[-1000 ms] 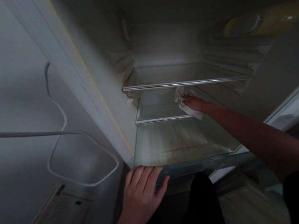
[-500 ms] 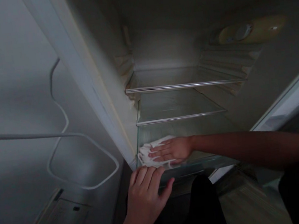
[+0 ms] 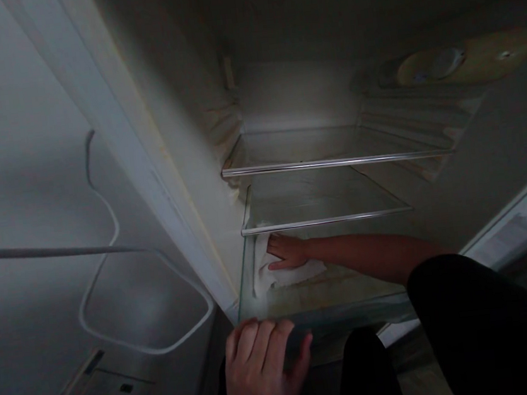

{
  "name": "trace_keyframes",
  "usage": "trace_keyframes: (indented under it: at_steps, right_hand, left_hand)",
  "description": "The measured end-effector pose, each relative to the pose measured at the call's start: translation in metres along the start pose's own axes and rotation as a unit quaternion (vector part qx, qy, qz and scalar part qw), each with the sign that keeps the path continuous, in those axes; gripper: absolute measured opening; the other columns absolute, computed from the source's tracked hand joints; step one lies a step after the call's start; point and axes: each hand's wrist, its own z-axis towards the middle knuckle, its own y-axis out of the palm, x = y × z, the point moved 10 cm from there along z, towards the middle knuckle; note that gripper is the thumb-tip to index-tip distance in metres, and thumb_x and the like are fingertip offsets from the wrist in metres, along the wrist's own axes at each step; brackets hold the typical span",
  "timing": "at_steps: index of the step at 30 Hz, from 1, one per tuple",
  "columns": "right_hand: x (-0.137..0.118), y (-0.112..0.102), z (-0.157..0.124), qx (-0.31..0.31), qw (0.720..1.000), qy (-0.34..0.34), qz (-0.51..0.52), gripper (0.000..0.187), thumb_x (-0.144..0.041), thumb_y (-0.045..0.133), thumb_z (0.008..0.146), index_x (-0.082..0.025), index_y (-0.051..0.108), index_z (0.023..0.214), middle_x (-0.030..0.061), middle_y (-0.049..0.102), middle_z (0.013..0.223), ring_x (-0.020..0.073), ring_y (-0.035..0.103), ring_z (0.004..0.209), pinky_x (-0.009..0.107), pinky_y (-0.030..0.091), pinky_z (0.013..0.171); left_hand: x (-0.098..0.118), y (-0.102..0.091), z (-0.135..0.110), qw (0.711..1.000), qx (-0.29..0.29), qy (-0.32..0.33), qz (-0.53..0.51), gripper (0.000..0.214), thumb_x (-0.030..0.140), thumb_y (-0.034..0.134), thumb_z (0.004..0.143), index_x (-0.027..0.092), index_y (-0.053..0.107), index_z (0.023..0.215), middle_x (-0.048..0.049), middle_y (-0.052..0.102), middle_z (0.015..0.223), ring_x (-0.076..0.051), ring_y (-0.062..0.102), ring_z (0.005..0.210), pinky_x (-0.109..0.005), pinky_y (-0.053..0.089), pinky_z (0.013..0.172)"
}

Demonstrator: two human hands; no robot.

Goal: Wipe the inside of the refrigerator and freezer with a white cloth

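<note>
Inside a fridge, my right hand point(image 3: 289, 250) presses flat on a white cloth point(image 3: 296, 275), thumb apart from the fingers. The cloth is spread over the left part of the lowest glass shelf point(image 3: 350, 289). The fingertips reach close to the front rim of the shelf above. My left hand point(image 3: 263, 362) is bent over the front left edge of that lowest shelf. Its fingertips are hidden from me, and the thumb sticks out to the right.
Two more glass shelves, an upper one point(image 3: 315, 147) and a middle one point(image 3: 320, 197), sit above. A yellowish light and dial housing point(image 3: 467, 60) is on the right inner wall. At left a pale cable point(image 3: 171, 347) loops in front of a white panel. My dark-clad knee point(image 3: 466, 301) is close by.
My right hand has slid the cloth back and slightly left, toward the middle shelf, and the cloth has spread out. My left hand stays at the shelf edge. The view has shifted slightly.
</note>
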Motion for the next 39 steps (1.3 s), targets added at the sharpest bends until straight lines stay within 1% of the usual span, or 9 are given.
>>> trace_keyframes:
  at_steps: [5,10,15,19,24,28,31,35,39]
  right_hand:
    - [0.034,-0.004,-0.041,-0.022,0.998,0.044,0.047,0.062,-0.056,0.045,0.104,-0.010,0.059,0.142,0.0232,0.051,0.153,0.0299,0.042,0.149,0.052,0.026,0.128]
    - [0.066,-0.021,-0.133,-0.011,0.996,0.074,0.043,0.069,-0.061,0.039,0.104,-0.007,0.064,0.139,0.0227,0.053,0.152,0.0310,0.044,0.148,0.051,0.030,0.127]
    - [0.097,-0.042,-0.225,-0.034,0.982,0.188,0.004,0.066,-0.051,0.036,0.106,-0.002,0.061,0.143,0.0234,0.053,0.152,0.0297,0.045,0.148,0.046,0.030,0.127]
    - [0.105,-0.037,-0.248,-0.100,0.946,0.309,-0.010,0.059,-0.037,0.042,0.105,-0.001,0.054,0.150,0.0222,0.043,0.160,0.0313,0.036,0.153,0.045,0.022,0.130]
    - [0.096,-0.015,-0.220,-0.156,0.903,0.401,-0.007,0.084,-0.054,0.049,0.102,-0.003,0.027,0.166,0.0236,0.016,0.171,0.0437,0.008,0.160,0.063,0.015,0.129]
    - [0.079,-0.002,-0.174,-0.196,0.885,0.423,0.017,0.094,-0.067,0.041,0.101,-0.012,0.009,0.170,0.0207,-0.004,0.173,0.0484,-0.010,0.157,0.071,0.010,0.125]
    - [0.054,0.005,-0.116,-0.189,0.915,0.354,0.030,0.096,-0.068,0.042,0.101,-0.011,0.008,0.170,0.0220,-0.007,0.172,0.0486,-0.011,0.157,0.071,0.008,0.125]
    - [0.010,0.017,-0.036,-0.155,0.964,0.214,0.022,0.091,-0.064,0.048,0.101,-0.005,0.023,0.167,0.0277,0.005,0.171,0.0447,-0.005,0.159,0.070,0.008,0.125]
    - [-0.013,0.025,-0.006,-0.166,0.977,0.132,0.029,0.087,-0.065,0.049,0.100,-0.006,0.035,0.162,0.0272,0.009,0.171,0.0442,-0.002,0.160,0.068,0.006,0.126]
  left_hand:
    - [0.001,-0.001,-0.002,1.000,0.012,0.005,0.016,0.012,0.030,0.070,0.094,0.019,0.066,0.091,-0.0017,0.067,0.075,-0.022,0.057,0.080,-0.036,0.040,0.080]
    - [0.002,0.000,-0.001,1.000,0.009,0.020,0.021,0.013,0.029,0.073,0.091,0.018,0.066,0.090,-0.0027,0.067,0.075,-0.023,0.056,0.078,-0.037,0.039,0.076]
    - [0.002,0.001,-0.002,0.999,0.012,0.028,0.019,0.015,0.030,0.074,0.091,0.018,0.066,0.091,-0.0022,0.066,0.073,-0.023,0.056,0.077,-0.037,0.039,0.075]
    - [0.001,0.002,-0.002,0.999,0.016,0.039,0.026,0.017,0.032,0.075,0.090,0.018,0.066,0.092,-0.0028,0.067,0.075,-0.024,0.056,0.078,-0.038,0.039,0.075]
    - [0.000,0.004,-0.004,0.999,0.017,0.036,0.030,0.019,0.032,0.077,0.087,0.018,0.065,0.092,-0.0031,0.067,0.075,-0.024,0.056,0.078,-0.039,0.038,0.074]
    - [0.000,0.004,-0.004,0.999,0.016,0.027,0.037,0.021,0.034,0.078,0.086,0.019,0.065,0.092,-0.0019,0.066,0.073,-0.023,0.054,0.075,-0.040,0.037,0.074]
    - [0.000,0.006,-0.004,0.999,0.010,0.023,0.044,0.021,0.035,0.077,0.087,0.020,0.064,0.093,-0.0016,0.065,0.073,-0.023,0.053,0.074,-0.039,0.035,0.073]
    - [0.000,0.005,-0.004,0.999,0.003,0.024,0.043,0.020,0.035,0.076,0.089,0.020,0.065,0.094,-0.0017,0.066,0.075,-0.023,0.053,0.075,-0.039,0.034,0.072]
    - [0.000,0.003,-0.004,0.999,0.001,0.011,0.036,0.017,0.035,0.072,0.092,0.019,0.065,0.092,-0.0024,0.066,0.075,-0.023,0.053,0.076,-0.038,0.034,0.073]
